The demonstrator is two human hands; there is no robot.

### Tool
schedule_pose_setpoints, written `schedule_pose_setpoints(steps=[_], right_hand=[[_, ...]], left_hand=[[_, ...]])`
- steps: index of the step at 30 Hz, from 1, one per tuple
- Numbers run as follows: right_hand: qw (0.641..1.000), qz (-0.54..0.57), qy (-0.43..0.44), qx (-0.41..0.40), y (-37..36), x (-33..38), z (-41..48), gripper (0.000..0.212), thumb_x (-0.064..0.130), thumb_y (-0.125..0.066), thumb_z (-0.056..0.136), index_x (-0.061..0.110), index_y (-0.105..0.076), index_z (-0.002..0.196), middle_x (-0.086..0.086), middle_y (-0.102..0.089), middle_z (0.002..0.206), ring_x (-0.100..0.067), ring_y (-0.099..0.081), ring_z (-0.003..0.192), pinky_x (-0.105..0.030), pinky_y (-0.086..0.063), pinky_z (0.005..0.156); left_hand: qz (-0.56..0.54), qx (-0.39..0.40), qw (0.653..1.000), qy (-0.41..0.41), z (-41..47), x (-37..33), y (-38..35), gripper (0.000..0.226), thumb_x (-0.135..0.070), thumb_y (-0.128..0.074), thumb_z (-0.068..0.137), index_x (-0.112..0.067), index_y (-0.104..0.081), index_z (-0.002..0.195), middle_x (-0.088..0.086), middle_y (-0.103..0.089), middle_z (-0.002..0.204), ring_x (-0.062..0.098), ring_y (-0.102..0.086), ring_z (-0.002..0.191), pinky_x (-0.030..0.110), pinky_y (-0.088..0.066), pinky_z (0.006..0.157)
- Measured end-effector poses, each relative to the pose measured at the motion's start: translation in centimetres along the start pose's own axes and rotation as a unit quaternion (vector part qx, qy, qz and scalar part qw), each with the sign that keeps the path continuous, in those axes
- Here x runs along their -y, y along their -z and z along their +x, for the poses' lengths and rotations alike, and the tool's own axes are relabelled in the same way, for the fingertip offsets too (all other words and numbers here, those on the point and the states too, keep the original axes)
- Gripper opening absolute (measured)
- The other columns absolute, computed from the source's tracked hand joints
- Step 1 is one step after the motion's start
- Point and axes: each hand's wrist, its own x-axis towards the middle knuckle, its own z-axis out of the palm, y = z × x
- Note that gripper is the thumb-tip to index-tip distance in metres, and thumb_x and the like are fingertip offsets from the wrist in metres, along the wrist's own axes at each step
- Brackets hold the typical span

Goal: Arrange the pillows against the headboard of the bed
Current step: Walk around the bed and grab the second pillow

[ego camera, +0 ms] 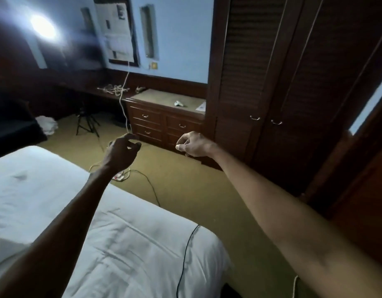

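A bed (pixel 125 244) with a white, creased cover fills the lower left. No pillow and no headboard show in this view. Both my arms reach forward over the bed's corner and the carpet beyond it. My left hand (pixel 122 150) hangs in the air with its fingers loosely curled and apart, holding nothing. My right hand (pixel 193 145) is level with it to the right, its fingers curled in toward the thumb, and nothing shows in it.
A thin black cable (pixel 186 252) runs over the bed's right edge. A power strip with cords (pixel 121 176) lies on the carpet. A wooden drawer unit (pixel 164 123) stands ahead, a dark louvred wardrobe (pixel 271 93) on the right, a tripod (pixel 86 123) and a white heap (pixel 47 125) at left.
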Motion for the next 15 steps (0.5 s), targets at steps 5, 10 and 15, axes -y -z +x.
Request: schedule_pose_setpoints(steps=[5, 10, 15], right_hand=[[0.999, -0.007, -0.016, -0.044, 7.1, -8.1, 6.3, 0.027, 0.031, -0.065, 0.095, 0.013, -0.069, 0.114, -0.001, -0.068, 0.101, -0.015, -0.064, 0.089, -0.031, -0.053, 0.087], [0.996, 0.000, -0.044, -0.078, 13.7, -16.7, 11.0, 0.024, 0.033, -0.065, 0.094, 0.014, -0.070, 0.109, -0.002, -0.068, 0.100, -0.017, -0.063, 0.090, -0.038, -0.053, 0.094], [0.995, 0.021, -0.047, -0.082, 18.2, -25.5, 17.4, 0.029, 0.042, -0.062, 0.094, 0.016, -0.069, 0.105, 0.000, -0.065, 0.091, -0.026, -0.069, 0.098, -0.043, -0.054, 0.093]], left_hand=[[0.008, 0.040, 0.998, -0.044, 9.5, -6.9, -8.6, 0.019, -0.034, -0.065, 0.095, -0.022, -0.071, 0.107, 0.007, -0.079, 0.099, 0.030, -0.075, 0.087, 0.045, -0.058, 0.085], [0.025, 0.073, 0.995, -0.068, 16.9, -12.8, -17.8, 0.024, -0.039, -0.061, 0.091, -0.020, -0.066, 0.105, 0.012, -0.078, 0.100, 0.038, -0.070, 0.105, 0.045, -0.055, 0.088], [0.042, 0.067, 0.995, -0.058, 21.9, -16.9, -25.4, 0.025, -0.035, -0.064, 0.096, -0.031, -0.069, 0.120, 0.002, -0.077, 0.117, 0.031, -0.067, 0.117, 0.042, -0.054, 0.093]])
